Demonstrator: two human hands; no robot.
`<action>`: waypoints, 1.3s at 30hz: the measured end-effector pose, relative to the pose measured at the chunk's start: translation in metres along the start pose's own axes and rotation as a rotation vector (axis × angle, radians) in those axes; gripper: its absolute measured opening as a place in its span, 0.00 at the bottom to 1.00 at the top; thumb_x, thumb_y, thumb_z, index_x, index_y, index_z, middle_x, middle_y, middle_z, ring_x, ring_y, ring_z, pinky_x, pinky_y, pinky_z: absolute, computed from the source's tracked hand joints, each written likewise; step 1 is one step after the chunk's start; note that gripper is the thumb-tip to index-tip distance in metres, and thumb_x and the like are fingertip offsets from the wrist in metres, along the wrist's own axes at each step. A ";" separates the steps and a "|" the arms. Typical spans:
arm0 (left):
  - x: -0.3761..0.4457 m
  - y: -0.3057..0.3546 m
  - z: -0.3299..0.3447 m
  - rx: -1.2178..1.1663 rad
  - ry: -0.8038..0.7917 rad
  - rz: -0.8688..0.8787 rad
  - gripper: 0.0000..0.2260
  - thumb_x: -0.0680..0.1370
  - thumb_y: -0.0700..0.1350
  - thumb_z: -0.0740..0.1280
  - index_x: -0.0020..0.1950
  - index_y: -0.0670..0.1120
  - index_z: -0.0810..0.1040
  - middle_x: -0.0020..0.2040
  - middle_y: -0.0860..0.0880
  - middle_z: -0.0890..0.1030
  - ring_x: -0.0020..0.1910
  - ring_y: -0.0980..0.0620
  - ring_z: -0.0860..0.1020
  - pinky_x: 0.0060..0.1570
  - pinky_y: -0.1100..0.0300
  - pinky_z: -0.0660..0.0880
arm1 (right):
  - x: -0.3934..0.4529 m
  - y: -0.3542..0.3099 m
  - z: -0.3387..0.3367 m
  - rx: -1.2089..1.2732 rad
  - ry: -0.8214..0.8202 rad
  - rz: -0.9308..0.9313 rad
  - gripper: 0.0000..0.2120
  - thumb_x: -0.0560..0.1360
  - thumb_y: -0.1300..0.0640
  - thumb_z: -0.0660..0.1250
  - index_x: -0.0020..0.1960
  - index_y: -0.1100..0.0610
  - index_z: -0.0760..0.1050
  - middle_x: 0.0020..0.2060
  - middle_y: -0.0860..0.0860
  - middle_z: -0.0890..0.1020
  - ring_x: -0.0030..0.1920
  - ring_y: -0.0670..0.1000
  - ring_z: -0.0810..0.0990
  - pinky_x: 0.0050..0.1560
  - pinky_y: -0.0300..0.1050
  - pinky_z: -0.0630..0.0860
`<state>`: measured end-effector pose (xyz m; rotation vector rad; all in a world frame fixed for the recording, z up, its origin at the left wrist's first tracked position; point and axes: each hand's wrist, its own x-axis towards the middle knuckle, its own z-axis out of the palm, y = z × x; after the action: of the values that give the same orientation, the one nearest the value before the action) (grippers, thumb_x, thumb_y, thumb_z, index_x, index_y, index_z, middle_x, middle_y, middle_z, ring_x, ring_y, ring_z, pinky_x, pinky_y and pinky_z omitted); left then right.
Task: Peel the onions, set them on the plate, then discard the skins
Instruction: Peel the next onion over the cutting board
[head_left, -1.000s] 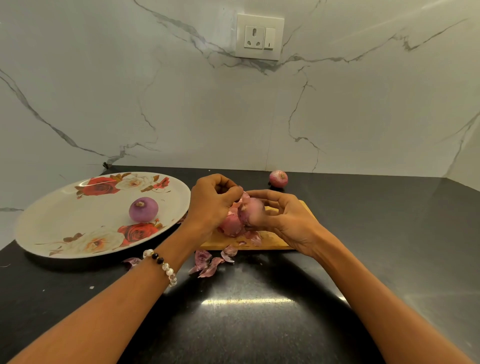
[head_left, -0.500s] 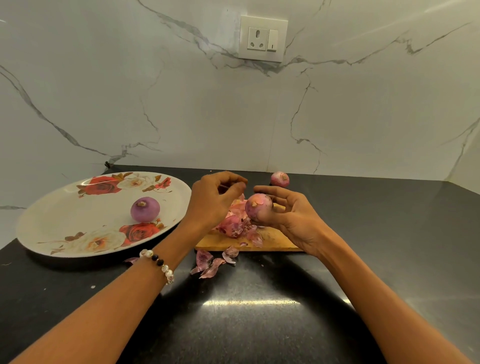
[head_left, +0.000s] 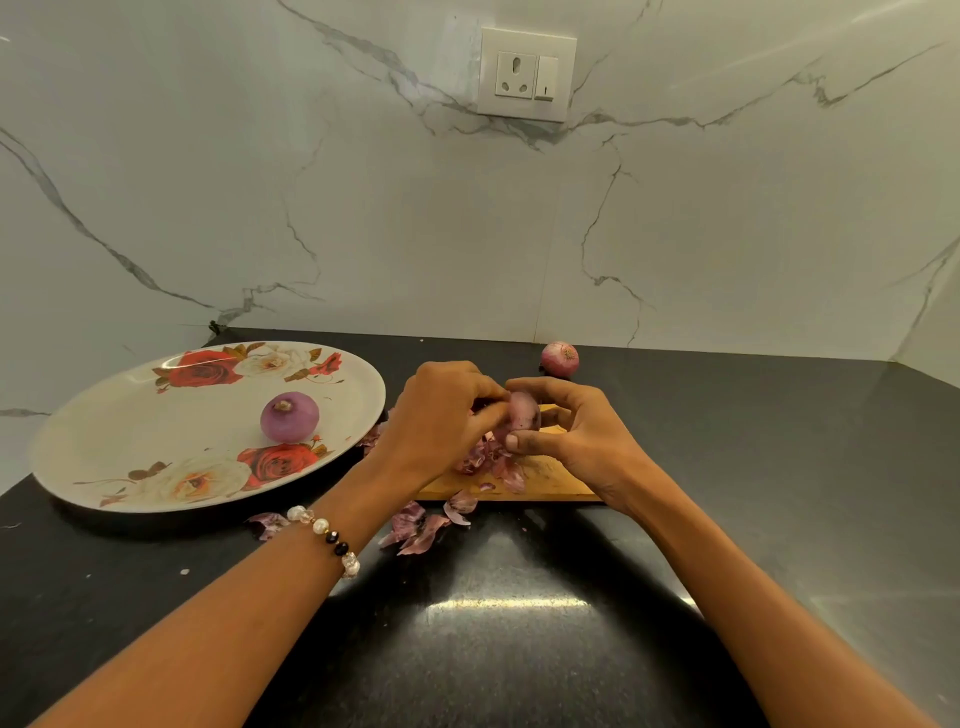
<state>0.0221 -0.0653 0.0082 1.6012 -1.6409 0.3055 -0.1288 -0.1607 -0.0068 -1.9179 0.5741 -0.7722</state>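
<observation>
Onion (head_left: 522, 411) is held above the cutting board (head_left: 561, 475), near the middle of the surface (head_left: 779, 467); it is pinched by the right hand (head_left: 582, 436). Half a second ago the left hand (head_left: 441, 415) was apart; now its fingers are closed on the skin, so another strip is judged about to be pulled. One peeled onion (head_left: 289, 417) lies on the plate (head_left: 104, 457). No writing can be read.
</observation>
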 end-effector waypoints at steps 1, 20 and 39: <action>0.000 0.000 0.000 0.000 0.013 -0.006 0.09 0.75 0.45 0.72 0.53 0.44 0.84 0.46 0.46 0.85 0.42 0.53 0.80 0.44 0.64 0.75 | 0.000 0.000 0.000 -0.017 0.006 -0.003 0.28 0.66 0.63 0.79 0.64 0.53 0.77 0.56 0.50 0.82 0.54 0.55 0.81 0.55 0.56 0.81; 0.000 -0.004 -0.003 -0.064 -0.025 -0.208 0.08 0.73 0.44 0.72 0.52 0.49 0.83 0.44 0.51 0.84 0.38 0.58 0.78 0.46 0.61 0.78 | 0.000 -0.011 -0.008 0.684 0.074 0.094 0.16 0.74 0.70 0.65 0.61 0.64 0.76 0.55 0.61 0.81 0.54 0.61 0.83 0.49 0.55 0.83; 0.000 0.013 0.002 -0.277 0.183 -0.118 0.12 0.68 0.44 0.78 0.50 0.45 0.83 0.47 0.50 0.81 0.40 0.60 0.79 0.41 0.73 0.75 | -0.002 -0.012 -0.002 0.573 0.058 0.026 0.11 0.78 0.64 0.63 0.60 0.61 0.77 0.49 0.58 0.85 0.49 0.58 0.85 0.46 0.52 0.83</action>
<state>0.0097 -0.0643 0.0112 1.4094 -1.3784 0.1507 -0.1311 -0.1553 0.0043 -1.3613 0.3594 -0.8672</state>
